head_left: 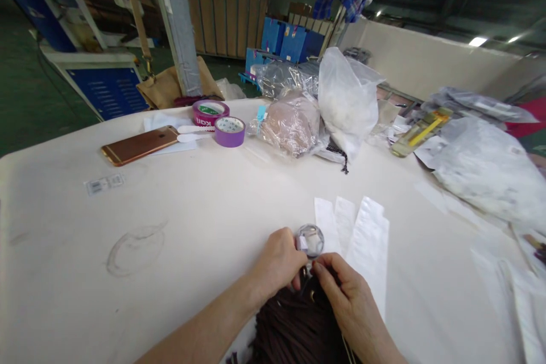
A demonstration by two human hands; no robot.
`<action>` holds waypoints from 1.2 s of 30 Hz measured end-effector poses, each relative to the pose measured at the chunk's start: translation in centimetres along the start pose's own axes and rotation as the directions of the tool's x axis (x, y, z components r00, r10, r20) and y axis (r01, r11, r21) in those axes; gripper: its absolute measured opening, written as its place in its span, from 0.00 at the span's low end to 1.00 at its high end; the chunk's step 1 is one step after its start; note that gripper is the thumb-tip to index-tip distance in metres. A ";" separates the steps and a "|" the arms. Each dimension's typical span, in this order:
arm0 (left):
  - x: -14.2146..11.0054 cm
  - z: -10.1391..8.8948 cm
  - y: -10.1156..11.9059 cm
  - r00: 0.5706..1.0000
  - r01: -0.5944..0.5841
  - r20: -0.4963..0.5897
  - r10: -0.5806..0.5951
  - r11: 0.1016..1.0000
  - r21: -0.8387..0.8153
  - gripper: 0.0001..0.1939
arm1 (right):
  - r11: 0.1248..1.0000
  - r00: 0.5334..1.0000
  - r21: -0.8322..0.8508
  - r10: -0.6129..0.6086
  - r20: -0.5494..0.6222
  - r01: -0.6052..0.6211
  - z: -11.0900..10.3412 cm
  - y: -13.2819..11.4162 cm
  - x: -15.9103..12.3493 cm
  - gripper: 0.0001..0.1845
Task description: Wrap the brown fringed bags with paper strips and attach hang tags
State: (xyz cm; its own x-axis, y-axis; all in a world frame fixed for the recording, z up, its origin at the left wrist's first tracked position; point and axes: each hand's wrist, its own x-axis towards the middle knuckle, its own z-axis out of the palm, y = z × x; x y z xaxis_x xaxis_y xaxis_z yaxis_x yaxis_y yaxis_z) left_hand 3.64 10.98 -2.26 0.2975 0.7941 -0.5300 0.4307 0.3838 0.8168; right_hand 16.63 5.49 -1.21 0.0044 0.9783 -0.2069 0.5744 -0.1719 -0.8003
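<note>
Dark-brown strands bunch below the curled left hand and pinched right hand, contents unclear. White strips lie alongside.

With my left grip and right grip, I'm holding the top end of a dark brown stranded bundle. White strips are lying nearby; a phone is resting on the table.

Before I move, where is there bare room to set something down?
The widest bare patch of table lies left of the left hand, nearer than the phone and barcode label; a smaller one, between the white strips and the bag at right. Crowded: the far side, with tape rolls and plastic bags, and around the dark bundle.
</note>
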 end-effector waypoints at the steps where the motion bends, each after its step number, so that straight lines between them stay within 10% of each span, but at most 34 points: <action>1: -0.1 0.1 0.0 1.000 0.006 -0.016 -0.006 1.000 -0.025 0.06 | 1.000 1.000 -0.012 0.007 -0.003 -0.007 0.0 -0.1 0.1 0.16; 15: -0.5 0.3 0.1 0.997 -0.007 -0.080 -0.003 0.992 -0.124 0.12 | 0.987 0.997 -0.141 0.068 -0.024 -0.070 0.3 -0.4 0.3 0.14; 21: -1.0 -0.5 0.3 0.989 -0.078 -0.117 0.091 0.991 0.112 0.15 | 0.987 0.987 0.105 0.130 -0.098 -0.120 0.1 0.1 -0.2 0.17; 25: -2.1 -1.2 0.7 0.854 -0.392 -0.228 0.469 0.865 0.312 0.18 | 0.952 0.968 0.282 0.174 -0.179 -0.119 -0.7 -0.2 -0.5 0.18; 29: -2.2 -0.4 0.4 0.710 -0.688 -0.051 0.702 0.708 0.158 0.19 | 0.893 0.964 0.431 0.213 -0.159 -0.126 -1.2 -0.8 -0.8 0.18; 36: -1.9 0.4 0.1 0.746 -0.665 -0.038 0.665 0.747 0.015 0.06 | 0.850 0.965 0.501 0.241 -0.101 -0.160 -1.4 -1.1 -1.2 0.17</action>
State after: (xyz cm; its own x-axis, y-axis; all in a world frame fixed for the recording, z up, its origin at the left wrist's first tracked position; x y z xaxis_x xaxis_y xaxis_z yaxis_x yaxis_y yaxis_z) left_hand 3.49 9.35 -1.29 0.4762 0.8653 0.1566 0.1363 -0.2486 0.9590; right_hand 17.08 4.66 0.70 0.2257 0.9146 -0.3355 0.0774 -0.3601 -0.9297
